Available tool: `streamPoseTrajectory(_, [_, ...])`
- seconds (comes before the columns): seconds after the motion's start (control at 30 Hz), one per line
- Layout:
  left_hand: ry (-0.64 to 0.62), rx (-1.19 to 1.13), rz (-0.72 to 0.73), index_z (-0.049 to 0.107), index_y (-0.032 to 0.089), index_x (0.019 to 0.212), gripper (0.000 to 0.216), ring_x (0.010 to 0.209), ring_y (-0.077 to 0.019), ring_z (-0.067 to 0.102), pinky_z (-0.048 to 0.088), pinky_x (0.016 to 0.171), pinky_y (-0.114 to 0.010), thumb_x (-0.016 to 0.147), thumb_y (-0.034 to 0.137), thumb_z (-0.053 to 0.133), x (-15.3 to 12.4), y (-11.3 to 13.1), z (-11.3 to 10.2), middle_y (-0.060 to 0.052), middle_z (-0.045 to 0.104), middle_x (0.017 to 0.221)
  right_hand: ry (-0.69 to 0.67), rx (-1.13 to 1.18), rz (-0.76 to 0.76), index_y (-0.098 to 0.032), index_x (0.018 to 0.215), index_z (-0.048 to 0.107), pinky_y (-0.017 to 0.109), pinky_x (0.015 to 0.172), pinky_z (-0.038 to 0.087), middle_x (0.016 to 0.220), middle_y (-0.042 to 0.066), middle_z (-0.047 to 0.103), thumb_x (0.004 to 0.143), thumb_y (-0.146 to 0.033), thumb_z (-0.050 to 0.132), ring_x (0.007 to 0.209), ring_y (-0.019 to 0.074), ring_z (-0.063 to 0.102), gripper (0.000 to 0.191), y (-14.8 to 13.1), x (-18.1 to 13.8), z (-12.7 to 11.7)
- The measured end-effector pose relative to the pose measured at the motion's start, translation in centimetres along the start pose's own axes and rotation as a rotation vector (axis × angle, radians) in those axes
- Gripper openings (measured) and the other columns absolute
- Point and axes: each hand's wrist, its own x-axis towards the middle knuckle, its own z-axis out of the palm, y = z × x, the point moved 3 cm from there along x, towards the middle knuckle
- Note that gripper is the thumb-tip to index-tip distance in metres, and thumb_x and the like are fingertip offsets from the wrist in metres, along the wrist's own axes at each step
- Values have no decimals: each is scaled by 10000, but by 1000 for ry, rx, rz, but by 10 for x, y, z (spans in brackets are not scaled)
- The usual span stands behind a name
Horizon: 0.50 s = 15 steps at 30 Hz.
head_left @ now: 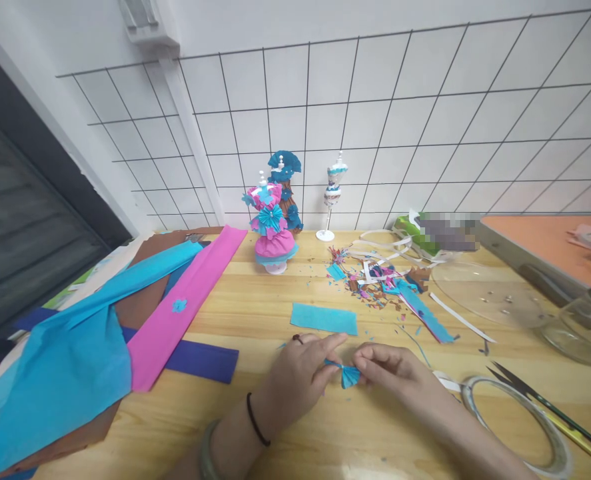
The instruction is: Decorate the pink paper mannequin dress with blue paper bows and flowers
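Observation:
Both my hands meet low over the wooden table [285, 440], pinching a small pleated fan of blue crepe paper [348, 375]. My left hand [300, 373] holds its left tip with thumb and fingers closed; a black band and a green bangle circle that wrist. My right hand [392, 370] grips the fan's right side, fingers curled. Just beyond my hands lies a flat blue paper rectangle [324, 319].
Long blue, pink, purple and brown crepe sheets [125, 320] cover the left. Small mannequins in paper dresses [270, 223] and a bare one [332, 197] stand by the wire grid wall. Paper scraps [380, 280] lie behind; tape roll [518, 427] and scissors [550, 410] right.

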Motion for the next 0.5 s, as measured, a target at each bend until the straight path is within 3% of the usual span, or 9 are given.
streamPoseTrajectory(0.23, [-12, -52, -28, 410, 227, 1226, 462, 919, -142, 591, 454, 848, -300, 788, 145, 529, 2, 0, -4, 11, 680, 895, -74, -72, -77, -180, 822, 636, 256, 721, 422, 846, 34, 634, 831, -438, 465, 795, 163, 561, 310, -7, -4, -7])
streamPoseTrajectory(0.5, [1, -109, -26, 389, 233, 1242, 486, 938, -132, 581, 431, 886, -291, 788, 143, 537, 2, -2, -5, 16, 677, 905, -79, -139, -68, -183, 827, 634, 260, 721, 440, 833, 31, 633, 828, -438, 467, 789, 165, 573, 305, -4, -4, -8])
